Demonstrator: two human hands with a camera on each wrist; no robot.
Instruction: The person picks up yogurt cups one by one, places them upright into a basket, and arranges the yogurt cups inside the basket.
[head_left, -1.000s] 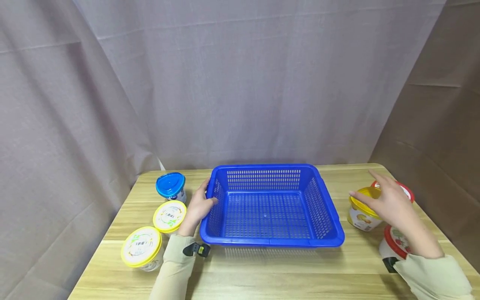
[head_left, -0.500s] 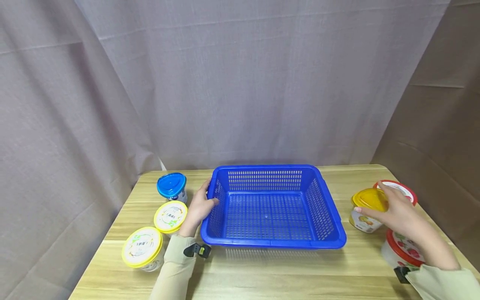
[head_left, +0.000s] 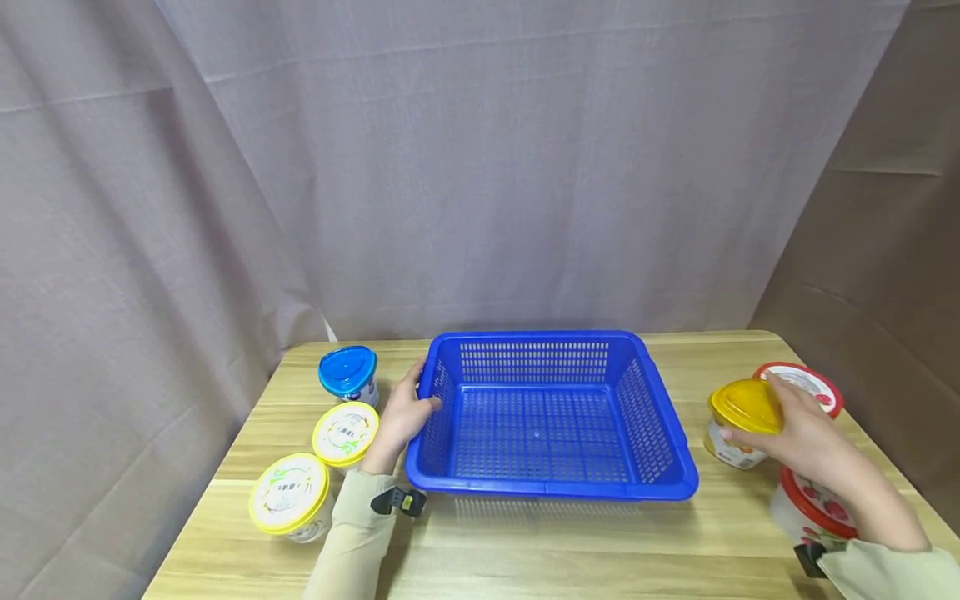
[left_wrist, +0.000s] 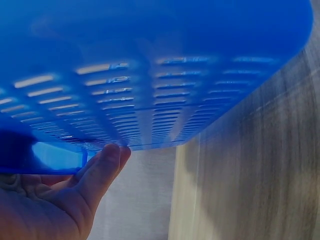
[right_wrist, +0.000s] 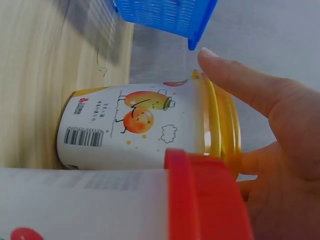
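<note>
My left hand (head_left: 405, 415) grips the left rim of a blue plastic basket (head_left: 551, 487), thumb inside and fingers outside. The left wrist view shows the slotted basket wall (left_wrist: 145, 107) close up, with the hand (left_wrist: 55, 210) below it. At the right, my right hand (head_left: 813, 433) spreads around the yellow lid of a tub (head_left: 738, 454). In the right wrist view, the straight thumb of that hand (right_wrist: 285, 130) lies by the lid's edge with a small gap. Its other fingers are partly hidden behind the lid. The tub (right_wrist: 140, 125) stands upright, printed with cartoon fruit.
Two red-lidded tubs stand by the right hand, one behind (head_left: 810, 379) and one in front (head_left: 810, 508). Left of the basket are a blue-lidded tub (head_left: 348, 372) and two yellow-lidded tubs, one nearer (head_left: 291, 496) and one farther (head_left: 347, 432). A grey curtain (head_left: 480, 167) hangs behind the table (head_left: 525, 558).
My right hand has come down around the yellow-lidded tub, its thumb nearer the lid's front edge. The left hand keeps its grip on the basket; the view has shifted slightly.
</note>
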